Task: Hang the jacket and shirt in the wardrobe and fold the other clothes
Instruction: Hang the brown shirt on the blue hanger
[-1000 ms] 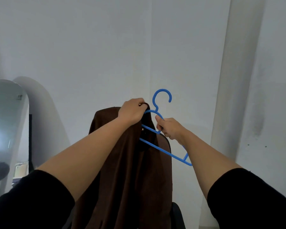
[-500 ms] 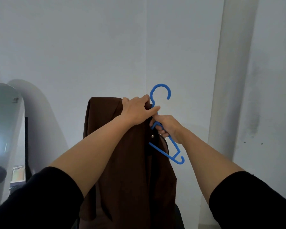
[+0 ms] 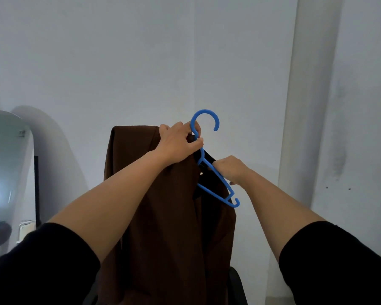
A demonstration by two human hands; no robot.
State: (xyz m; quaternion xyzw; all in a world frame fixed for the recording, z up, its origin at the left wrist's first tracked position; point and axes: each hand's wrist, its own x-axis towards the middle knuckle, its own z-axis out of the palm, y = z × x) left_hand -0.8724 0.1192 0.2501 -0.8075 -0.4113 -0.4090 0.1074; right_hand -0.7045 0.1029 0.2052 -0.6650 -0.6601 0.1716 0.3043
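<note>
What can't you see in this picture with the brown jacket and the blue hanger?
- Head view: the blue hanger's left arm is hidden inside the brown jacket.
- The jacket's bottom is cut off by the lower edge.
- The right hand's fingertips are tucked behind the collar.
- The left hand covers the hanger's neck.
- No wardrobe is in view.

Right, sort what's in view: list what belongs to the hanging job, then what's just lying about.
Part of the job:
- brown jacket, held up
- blue hanger, partly inside the jacket
- left hand, gripping the hanger neck and collar
- right hand, on the hanger's arm

Just there:
- mirror at the left edge
- white wall
- dark chair behind the jacket, mostly hidden
</note>
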